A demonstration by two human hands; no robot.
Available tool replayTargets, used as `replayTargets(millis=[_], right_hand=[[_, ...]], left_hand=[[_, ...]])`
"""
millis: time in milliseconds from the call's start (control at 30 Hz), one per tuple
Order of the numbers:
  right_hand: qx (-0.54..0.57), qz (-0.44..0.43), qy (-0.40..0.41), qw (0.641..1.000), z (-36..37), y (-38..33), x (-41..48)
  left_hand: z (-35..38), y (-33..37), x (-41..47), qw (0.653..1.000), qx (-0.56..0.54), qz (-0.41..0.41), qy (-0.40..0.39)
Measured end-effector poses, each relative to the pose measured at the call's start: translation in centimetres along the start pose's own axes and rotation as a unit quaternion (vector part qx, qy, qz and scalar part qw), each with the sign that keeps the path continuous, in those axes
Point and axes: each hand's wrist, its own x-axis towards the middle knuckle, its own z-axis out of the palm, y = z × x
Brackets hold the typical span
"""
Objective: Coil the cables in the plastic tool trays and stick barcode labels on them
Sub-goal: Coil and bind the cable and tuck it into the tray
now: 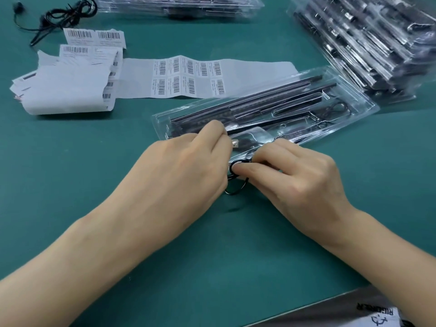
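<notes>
Head view. Left hand: fingers curled, pinching black cable by its USB plug. Right hand: thumb and forefinger pinching the cable's small loops. Cable: at near edge of clear plastic tray, aslant on green surface. Barcode label strip: beyond tray. Stacked trays: far right

Bright, even light fell from overhead on my bench, leaving only faint, soft shadows. White glare streaked the clear stacked trays at right. The frame's edges bowed and looked slightly soft.
</notes>
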Motion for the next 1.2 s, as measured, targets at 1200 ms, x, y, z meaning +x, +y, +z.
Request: replayTargets(millis=[1200], right_hand=[[0.019, -0.027, -0.01, 0.999, -0.7, 0.2, -0.7]], left_hand=[[-0.3, -0.5, -0.2, 0.994, -0.096, -0.047, 0.013]])
